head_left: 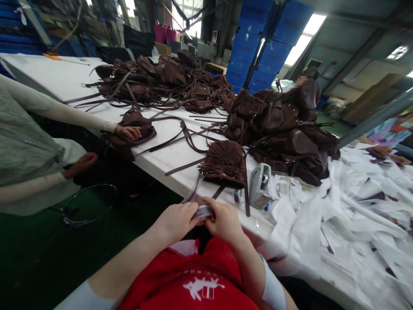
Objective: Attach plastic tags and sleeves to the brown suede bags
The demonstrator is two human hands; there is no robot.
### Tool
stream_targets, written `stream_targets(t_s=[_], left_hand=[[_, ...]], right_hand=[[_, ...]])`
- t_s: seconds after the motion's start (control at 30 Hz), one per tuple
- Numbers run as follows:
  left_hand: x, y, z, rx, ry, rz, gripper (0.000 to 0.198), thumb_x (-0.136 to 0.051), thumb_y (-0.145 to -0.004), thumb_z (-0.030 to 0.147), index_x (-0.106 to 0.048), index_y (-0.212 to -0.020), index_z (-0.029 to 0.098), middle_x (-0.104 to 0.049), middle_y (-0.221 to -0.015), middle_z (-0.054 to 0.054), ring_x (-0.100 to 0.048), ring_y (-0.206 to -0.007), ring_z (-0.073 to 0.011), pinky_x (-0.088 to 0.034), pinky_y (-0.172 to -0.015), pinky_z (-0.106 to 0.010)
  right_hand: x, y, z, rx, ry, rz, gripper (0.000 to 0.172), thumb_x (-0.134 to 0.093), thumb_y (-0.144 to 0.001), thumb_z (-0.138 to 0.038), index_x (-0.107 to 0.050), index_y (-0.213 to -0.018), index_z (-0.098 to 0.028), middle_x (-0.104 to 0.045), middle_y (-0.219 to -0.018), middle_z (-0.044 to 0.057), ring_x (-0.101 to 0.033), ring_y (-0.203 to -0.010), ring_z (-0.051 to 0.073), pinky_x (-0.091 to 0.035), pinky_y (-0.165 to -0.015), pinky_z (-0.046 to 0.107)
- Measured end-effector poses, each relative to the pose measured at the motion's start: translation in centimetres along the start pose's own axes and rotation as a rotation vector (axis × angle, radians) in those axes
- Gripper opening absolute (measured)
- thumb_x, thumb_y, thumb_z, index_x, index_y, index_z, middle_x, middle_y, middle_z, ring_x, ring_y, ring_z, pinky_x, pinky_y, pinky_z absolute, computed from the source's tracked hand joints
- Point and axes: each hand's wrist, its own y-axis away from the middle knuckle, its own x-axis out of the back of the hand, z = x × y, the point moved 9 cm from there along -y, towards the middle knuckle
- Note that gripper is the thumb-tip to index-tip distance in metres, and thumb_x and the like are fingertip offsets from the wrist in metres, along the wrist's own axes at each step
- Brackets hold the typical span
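Hands [179, 219] close tog. nr table [71, 75] edge, both gripping grey strip [204, 211]; forearms [129, 262] angled inward.

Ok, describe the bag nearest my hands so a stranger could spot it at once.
On the white table, find the right-hand heap of brown bags. The bag lies at that heap's near left corner, just beyond your right hand. Unlike the heaped ones, it lies on its own, dense fringe uppermost.
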Motion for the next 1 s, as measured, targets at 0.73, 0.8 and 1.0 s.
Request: stream_targets(t_s=[0.73, 0.8, 1.0], left_hand=[[0.8, 0.0, -0.8, 0.111, 0.141, 0.215, 0.032, -0.043, -0.096, 0.045, -0.058, -0.095, 0.016, -0.070, -0.087, -0.010, -0.070, -0.078, -0.0261, -0.050, -0.065, -0.033], [0.5, -0.3, -0.6, 0.047, 0.064, 0.027, 0.029, -0.049, -0.094, 0.044, -0.060, -0.093, 0.017, -0.071, -0.089, -0.010, -0.070, -0.081, -0.0280, -0.050, -0.067, -0.034], [1.7, 0.0, 0.7, -0.055, 0.072, 0.027, 0.020, -0.048, -0.092, 0.034, -0.063, -0.087, 0.022, -0.072, -0.084, -0.004, -0.071, -0.075, -0.0241, -0.051, -0.064, -0.032]], right_hand=[[-2.0, -0.4, 1.8, -0.197, -0.435, -0.002, 0.026, -0.055, -0.080, -0.034, -0.060, -0.100, -0.019, -0.059, -0.063, 0.000, -0.051, -0.053, 0.015, -0.036, -0.054, 0.025], [-0.1, -0.4, 0.3, -0.058, -0.068, -0.025, 0.048, -0.060, -0.074, -0.024, -0.056, -0.123, -0.022, -0.068, -0.077, 0.003, -0.059, -0.067, 0.019, -0.038, -0.065, 0.028], [0.2, 0.4, -0.7, -0.039, 0.163, -0.147, 0.023, -0.054, -0.080, -0.023, -0.063, -0.101, -0.022, -0.071, -0.083, 0.006, -0.063, -0.074, 0.022, -0.038, -0.066, 0.029]])
